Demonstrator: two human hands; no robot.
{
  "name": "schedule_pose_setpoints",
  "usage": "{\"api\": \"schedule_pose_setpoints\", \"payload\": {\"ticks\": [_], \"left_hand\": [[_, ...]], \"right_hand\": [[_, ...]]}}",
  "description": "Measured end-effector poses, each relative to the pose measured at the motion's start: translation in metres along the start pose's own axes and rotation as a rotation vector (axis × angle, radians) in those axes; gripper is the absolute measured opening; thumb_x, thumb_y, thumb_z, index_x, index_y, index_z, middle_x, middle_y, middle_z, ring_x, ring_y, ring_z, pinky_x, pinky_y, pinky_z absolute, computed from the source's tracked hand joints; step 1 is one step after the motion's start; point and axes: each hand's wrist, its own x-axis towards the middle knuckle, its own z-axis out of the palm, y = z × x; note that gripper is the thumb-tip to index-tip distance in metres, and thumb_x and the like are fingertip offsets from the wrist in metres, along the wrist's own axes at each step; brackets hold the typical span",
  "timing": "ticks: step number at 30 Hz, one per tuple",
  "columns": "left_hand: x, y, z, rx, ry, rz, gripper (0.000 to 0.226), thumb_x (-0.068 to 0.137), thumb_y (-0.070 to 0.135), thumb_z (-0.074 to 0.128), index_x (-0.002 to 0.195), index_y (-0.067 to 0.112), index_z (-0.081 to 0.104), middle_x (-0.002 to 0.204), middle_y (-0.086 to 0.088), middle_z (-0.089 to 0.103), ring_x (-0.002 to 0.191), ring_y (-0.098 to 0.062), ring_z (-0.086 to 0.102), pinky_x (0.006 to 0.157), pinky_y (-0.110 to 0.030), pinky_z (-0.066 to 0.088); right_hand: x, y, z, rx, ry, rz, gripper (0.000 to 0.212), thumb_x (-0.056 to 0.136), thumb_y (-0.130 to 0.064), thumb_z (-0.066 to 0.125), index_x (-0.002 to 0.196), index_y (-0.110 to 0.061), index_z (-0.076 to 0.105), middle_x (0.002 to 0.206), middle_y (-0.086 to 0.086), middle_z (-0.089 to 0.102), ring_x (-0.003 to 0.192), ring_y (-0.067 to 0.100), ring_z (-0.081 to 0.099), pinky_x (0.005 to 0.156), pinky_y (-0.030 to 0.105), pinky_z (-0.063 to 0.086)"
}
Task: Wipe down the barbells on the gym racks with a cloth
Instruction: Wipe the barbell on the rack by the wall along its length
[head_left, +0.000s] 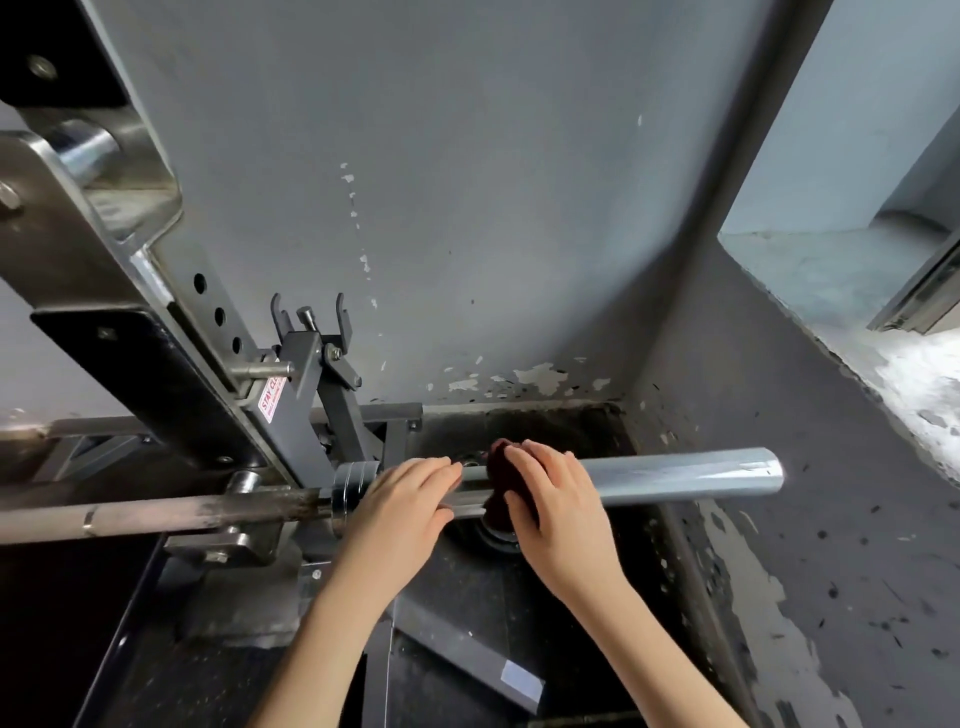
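A barbell lies across the rack, its rusty shaft (156, 512) running to the left and its shiny steel sleeve (685, 475) pointing right. My right hand (556, 499) grips a dark red cloth (506, 480) wrapped around the sleeve near its inner end. My left hand (402, 501) rests on the sleeve just right of the collar (350, 486), fingers curled over the top of it. Much of the cloth is hidden under my right hand.
The rack's steel upright (130, 322) with pin holes and a black hook bracket (311, 364) stands at the left. A grey wall (467, 182) is close behind, meeting a side wall at the right. A window ledge (857, 291) lies upper right. Dark floor lies below.
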Motion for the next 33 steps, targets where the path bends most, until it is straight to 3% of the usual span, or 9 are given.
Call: {"api": "schedule_pose_setpoints", "payload": {"ticks": [2,4,7,13,17,19,23,28,33], "left_hand": [[-0.001,0.001,-0.001,0.025,0.002,0.011,0.055,0.067,0.012,0.086,0.119,0.012,0.067,0.117,-0.001,0.068,0.109,-0.022,0.064,0.097,-0.038,0.044],[-0.004,-0.004,-0.006,0.044,0.042,-0.003,0.054,0.063,0.013,0.089,0.114,0.011,0.070,0.113,0.000,0.069,0.106,-0.022,0.065,0.095,-0.039,0.046],[-0.012,-0.019,-0.012,0.070,0.082,-0.063,0.052,0.063,0.022,0.089,0.111,0.011,0.071,0.112,0.000,0.069,0.108,-0.020,0.063,0.098,-0.029,0.044],[-0.019,-0.032,-0.019,0.046,0.051,-0.099,0.053,0.073,0.029,0.081,0.121,0.013,0.066,0.122,0.000,0.065,0.116,-0.018,0.058,0.103,-0.028,0.038],[-0.026,-0.038,-0.034,-0.085,0.014,-0.191,0.061,0.089,0.039,0.064,0.144,0.022,0.043,0.147,0.010,0.041,0.136,-0.009,0.034,0.110,-0.021,0.016],[-0.024,-0.038,-0.039,-0.120,-0.044,-0.208,0.069,0.090,0.041,0.061,0.150,0.025,0.031,0.153,0.012,0.030,0.141,-0.006,0.024,0.111,-0.019,0.010],[-0.018,-0.043,-0.051,-0.126,-0.175,-0.259,0.084,0.086,0.044,0.066,0.153,0.026,0.020,0.157,0.013,0.021,0.143,-0.006,0.020,0.115,-0.023,0.013],[-0.016,-0.053,-0.064,-0.125,-0.315,-0.248,0.089,0.085,0.041,0.069,0.154,0.031,0.013,0.160,0.015,0.011,0.145,-0.006,0.014,0.117,-0.028,0.013],[-0.015,-0.053,-0.064,-0.078,-0.283,-0.237,0.087,0.083,0.038,0.071,0.153,0.027,0.020,0.158,0.012,0.022,0.143,-0.008,0.021,0.116,-0.026,0.017]], "right_hand": [[-0.001,0.011,-0.006,-0.039,-0.005,-0.032,0.041,0.088,-0.032,0.049,0.128,-0.022,0.056,0.125,-0.006,0.061,0.118,0.016,0.055,0.108,0.047,0.037],[0.001,0.017,-0.009,-0.046,0.079,0.076,0.037,0.088,-0.030,0.050,0.123,-0.025,0.059,0.119,-0.008,0.063,0.112,0.014,0.057,0.109,0.048,0.032],[0.007,-0.004,0.002,-0.024,0.135,0.205,0.038,0.087,-0.029,0.042,0.117,-0.020,0.063,0.115,-0.002,0.063,0.109,0.022,0.058,0.109,0.045,0.033],[0.001,-0.015,0.010,-0.049,-0.042,-0.096,0.042,0.088,-0.032,0.047,0.128,-0.020,0.056,0.129,-0.001,0.059,0.120,0.019,0.053,0.110,0.050,0.034],[0.014,-0.015,0.009,-0.082,0.040,0.123,0.038,0.087,-0.032,0.041,0.117,-0.022,0.063,0.113,-0.004,0.065,0.107,0.020,0.059,0.107,0.050,0.035],[0.020,-0.039,0.020,-0.071,0.030,0.115,0.038,0.085,-0.028,0.041,0.111,-0.015,0.065,0.110,0.003,0.065,0.102,0.027,0.060,0.100,0.048,0.042],[0.012,-0.052,0.028,0.009,-0.101,-0.096,0.041,0.087,-0.029,0.047,0.125,-0.016,0.056,0.128,0.005,0.059,0.115,0.025,0.055,0.103,0.047,0.042],[0.021,-0.049,0.026,-0.058,-0.030,0.032,0.041,0.085,-0.032,0.042,0.119,-0.019,0.062,0.115,0.000,0.065,0.107,0.023,0.060,0.102,0.048,0.040],[0.019,-0.067,0.034,-0.006,-0.141,-0.116,0.043,0.086,-0.029,0.044,0.125,-0.016,0.057,0.127,0.004,0.060,0.112,0.026,0.057,0.102,0.045,0.043]]}}
